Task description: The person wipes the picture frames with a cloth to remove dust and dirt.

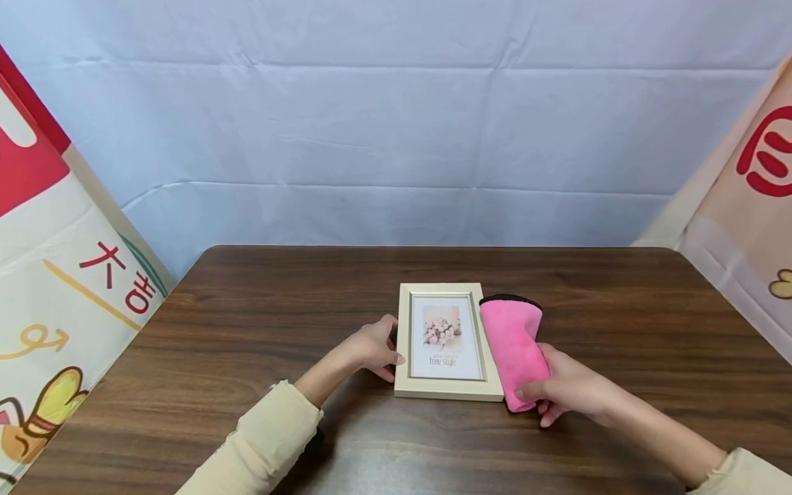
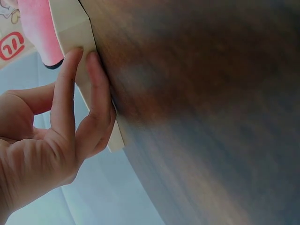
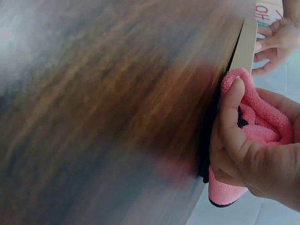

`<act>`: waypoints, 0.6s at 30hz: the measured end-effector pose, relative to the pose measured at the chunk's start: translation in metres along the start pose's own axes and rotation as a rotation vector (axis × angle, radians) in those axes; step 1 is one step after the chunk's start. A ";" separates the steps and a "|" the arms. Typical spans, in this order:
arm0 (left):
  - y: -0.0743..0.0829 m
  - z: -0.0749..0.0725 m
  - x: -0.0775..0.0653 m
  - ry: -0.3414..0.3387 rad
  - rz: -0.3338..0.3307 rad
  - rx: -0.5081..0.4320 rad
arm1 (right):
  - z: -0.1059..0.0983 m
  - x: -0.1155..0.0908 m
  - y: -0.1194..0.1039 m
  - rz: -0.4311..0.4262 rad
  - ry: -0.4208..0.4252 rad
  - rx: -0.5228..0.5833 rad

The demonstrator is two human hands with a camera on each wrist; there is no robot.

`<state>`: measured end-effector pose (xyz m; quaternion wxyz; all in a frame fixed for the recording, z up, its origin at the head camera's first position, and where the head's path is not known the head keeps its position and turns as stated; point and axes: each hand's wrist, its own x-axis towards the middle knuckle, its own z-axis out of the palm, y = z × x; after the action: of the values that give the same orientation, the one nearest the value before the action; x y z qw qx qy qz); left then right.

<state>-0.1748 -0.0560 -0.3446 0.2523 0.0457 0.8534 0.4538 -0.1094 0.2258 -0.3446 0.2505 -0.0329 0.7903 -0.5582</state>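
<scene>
A cream picture frame (image 1: pixel 450 388) with a flower print lies flat on the wooden table. At its left edge is my left hand (image 1: pixel 373 346). In the left wrist view, fingertips of the left hand (image 2: pixel 61 124) meet the frame's side (image 2: pixel 65 26), while another digit reaches over its upper face. My right hand (image 1: pixel 572 385) grips the near end of a folded pink cloth (image 1: pixel 510 337) with black edging, which lies against the frame's right side. The right wrist view shows the thumb of the right hand (image 3: pixel 248 150) pressed on the bunched plush cloth (image 3: pixel 269 126).
Brown wood-grain table (image 1: pixel 278 282) surrounds the frame and the cloth. Behind it hangs a pale creased sheet (image 1: pixel 371 137). Printed banners stand at the left (image 1: pixel 62 275) and the right (image 1: pixel 742 227).
</scene>
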 end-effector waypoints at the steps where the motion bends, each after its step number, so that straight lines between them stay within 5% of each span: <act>1: 0.000 0.000 0.000 -0.001 -0.001 0.000 | 0.001 0.000 0.000 -0.006 0.000 0.000; 18: 0.003 -0.002 -0.003 -0.013 0.005 0.015 | -0.006 0.015 -0.006 0.020 0.004 -0.002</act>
<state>-0.1737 -0.0565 -0.3407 0.2562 0.0528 0.8549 0.4480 -0.1261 0.2235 -0.3432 0.2544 -0.0242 0.7915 -0.5551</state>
